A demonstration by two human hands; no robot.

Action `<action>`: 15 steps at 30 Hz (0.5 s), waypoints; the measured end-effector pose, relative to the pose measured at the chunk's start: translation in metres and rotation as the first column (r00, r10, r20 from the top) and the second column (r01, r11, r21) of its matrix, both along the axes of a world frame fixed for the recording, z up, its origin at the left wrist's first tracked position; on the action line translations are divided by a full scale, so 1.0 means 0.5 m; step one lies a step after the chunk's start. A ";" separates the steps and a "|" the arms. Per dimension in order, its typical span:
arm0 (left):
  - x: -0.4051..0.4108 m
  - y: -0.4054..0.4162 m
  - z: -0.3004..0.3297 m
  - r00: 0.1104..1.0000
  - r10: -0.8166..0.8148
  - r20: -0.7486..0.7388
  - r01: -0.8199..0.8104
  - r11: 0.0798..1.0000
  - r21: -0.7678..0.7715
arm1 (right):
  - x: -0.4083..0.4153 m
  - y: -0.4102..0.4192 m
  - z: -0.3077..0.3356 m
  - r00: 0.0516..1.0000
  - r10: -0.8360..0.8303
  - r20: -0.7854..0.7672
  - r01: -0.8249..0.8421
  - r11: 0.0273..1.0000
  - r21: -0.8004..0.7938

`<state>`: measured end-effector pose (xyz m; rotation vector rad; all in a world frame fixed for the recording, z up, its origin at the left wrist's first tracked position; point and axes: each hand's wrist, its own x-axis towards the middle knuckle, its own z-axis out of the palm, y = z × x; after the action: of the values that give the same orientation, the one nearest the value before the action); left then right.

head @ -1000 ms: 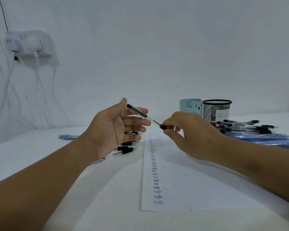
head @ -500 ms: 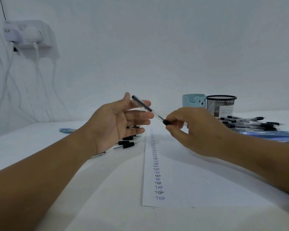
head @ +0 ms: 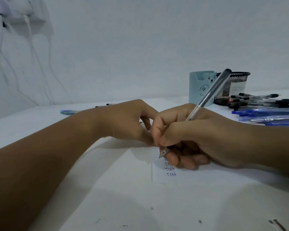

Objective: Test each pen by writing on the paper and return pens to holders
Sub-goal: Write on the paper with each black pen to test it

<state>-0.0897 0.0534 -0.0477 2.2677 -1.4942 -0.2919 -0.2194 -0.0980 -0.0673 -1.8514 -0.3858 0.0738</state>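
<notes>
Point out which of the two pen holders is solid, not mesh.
The pale blue holder with the bear face, left of the black mesh holder.

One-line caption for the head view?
Right hand writes with a pen on the paper; left hand rests beside it.

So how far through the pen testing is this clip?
Partway. A column of "Test" marks already runs down the paper, so several pens are done. The right hand holds a clear pen, tip at the paper. A pile of pens lies by the mesh holder and blue cup, unreturned.
</notes>
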 end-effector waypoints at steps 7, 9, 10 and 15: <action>0.000 0.007 0.009 0.999 -0.031 -0.009 0.032 0.996 0.088 | -0.009 0.019 -0.010 0.996 -0.017 0.091 0.017 1.000 0.006; 0.001 0.008 0.008 0.999 -0.038 -0.013 0.039 0.996 0.084 | -0.015 0.024 -0.007 0.991 -0.025 0.131 0.031 0.999 -0.039; 0.001 0.008 0.008 0.999 -0.040 -0.017 0.042 0.995 0.085 | -0.016 0.024 -0.006 0.989 -0.035 0.146 0.047 0.996 -0.076; 0.001 0.009 0.006 0.999 -0.031 -0.020 0.032 0.996 0.079 | -0.013 0.019 -0.007 0.987 -0.054 0.153 0.082 0.980 -0.182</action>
<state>-0.0894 0.0576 -0.0448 2.2979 -1.5354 -0.3879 -0.2258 -0.0883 -0.0707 -2.0623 -0.4287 -0.0766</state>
